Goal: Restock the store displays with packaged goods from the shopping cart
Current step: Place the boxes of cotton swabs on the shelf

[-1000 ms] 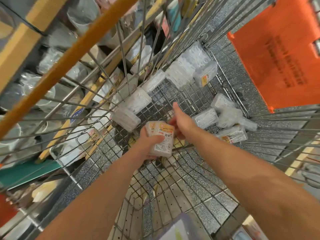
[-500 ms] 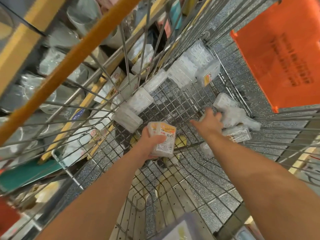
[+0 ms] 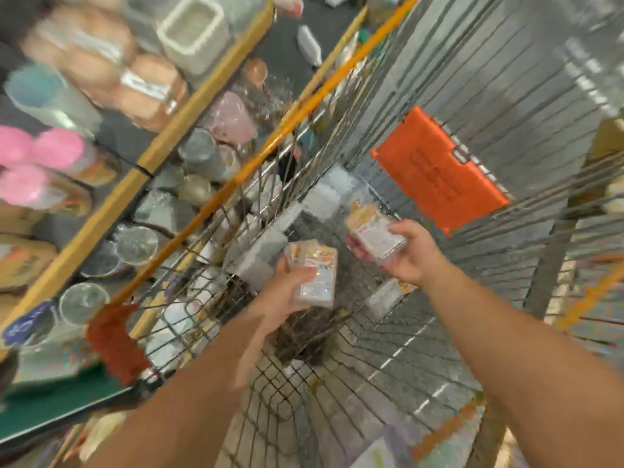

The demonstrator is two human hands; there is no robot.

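The frame is blurred by motion. My left hand [image 3: 285, 292] grips a clear plastic box with an orange label [image 3: 315, 275] above the wire cart [image 3: 371, 383]. My right hand [image 3: 410, 256] holds a second box of the same kind [image 3: 373, 233], lifted above the cart floor. Several more clear boxes lie in the cart: a pile [image 3: 324, 194] at the far end, others [image 3: 263, 251] along the left wall and one [image 3: 385, 297] under my right wrist.
An orange plastic panel [image 3: 439, 173] hangs on the cart's far right side. The cart's orange handle bar [image 3: 270, 143] crosses the view. Store shelves [image 3: 111, 204] on the left hold cups, glasses and pink items, edged with yellow rails.
My right hand has picked a box out of the cart's right side and raised it. The view has swung up and left, showing more of the shelves. The left hand still holds its box.
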